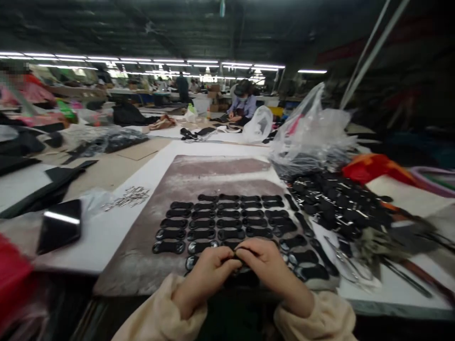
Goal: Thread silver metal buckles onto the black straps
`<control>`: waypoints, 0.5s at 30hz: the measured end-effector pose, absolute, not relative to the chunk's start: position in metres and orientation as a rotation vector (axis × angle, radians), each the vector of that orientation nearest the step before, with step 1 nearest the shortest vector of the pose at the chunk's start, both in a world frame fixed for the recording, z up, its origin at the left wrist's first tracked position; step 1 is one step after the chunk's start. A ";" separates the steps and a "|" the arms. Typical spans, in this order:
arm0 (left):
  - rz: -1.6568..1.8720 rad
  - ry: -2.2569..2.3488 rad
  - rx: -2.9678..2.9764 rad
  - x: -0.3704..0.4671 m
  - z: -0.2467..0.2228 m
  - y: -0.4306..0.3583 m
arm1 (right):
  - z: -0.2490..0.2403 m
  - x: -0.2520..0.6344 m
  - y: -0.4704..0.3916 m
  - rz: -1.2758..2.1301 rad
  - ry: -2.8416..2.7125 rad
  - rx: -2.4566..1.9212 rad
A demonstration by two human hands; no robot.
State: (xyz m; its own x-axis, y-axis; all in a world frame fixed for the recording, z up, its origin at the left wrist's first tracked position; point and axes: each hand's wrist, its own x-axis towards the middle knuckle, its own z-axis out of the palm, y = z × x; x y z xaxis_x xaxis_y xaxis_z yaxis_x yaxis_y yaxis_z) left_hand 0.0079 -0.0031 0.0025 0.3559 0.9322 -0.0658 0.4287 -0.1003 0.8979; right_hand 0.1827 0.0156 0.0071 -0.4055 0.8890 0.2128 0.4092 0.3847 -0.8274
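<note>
Both hands meet at the near edge of the counter (106, 237), fingertips pinched together over one small black strap piece (237, 254). Left hand (208, 274): grip closed, thumb and forefinger nipping the left end of the piece. Right hand (270, 267): grip closed likewise on the right end, fingers curled in. The piece is mostly hidden between the fingertips; only a dark sliver shows. Both wrists come out of cream sleeves (159, 312).

The held piece sits just above the front row of a grid of black strap pieces (227, 220), laid flat in rows on a grey-brown mat (213, 175). Pieces are dumbbell-shaped, rounded at each end; some in the nearest rows show a shiny disc at the ends. The mat lies on the white counter top.

Right of the mat: a loose heap of black straps with metal fittings (337, 203), touching the mat's right edge. Behind the heap, a crumpled clear plastic bag (313, 132). Beside it, red-orange fabric (373, 168). Near the right hand, on the counter, scissors (346, 265), blurred.

Left of the mat: a small pile of metal clips (128, 196), then a dark phone (60, 225) lying face up, catching a light reflection. Black fabric sheets (46, 189) behind it.

Far background: another person in a blue top (243, 104) seated at a further counter, under strip lights.
</note>
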 end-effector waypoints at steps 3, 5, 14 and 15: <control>0.639 1.217 1.716 0.013 0.002 -0.002 | 0.008 0.182 0.011 0.833 -1.999 -1.127; 0.629 1.193 1.693 0.013 0.001 0.001 | 0.007 0.185 0.010 0.786 -1.990 -1.153; 0.793 1.303 1.605 -0.004 0.005 0.010 | 0.042 0.256 0.027 0.636 -1.534 -1.398; 0.816 1.305 1.600 -0.004 0.007 0.008 | 0.051 0.264 0.027 0.615 -1.457 -1.410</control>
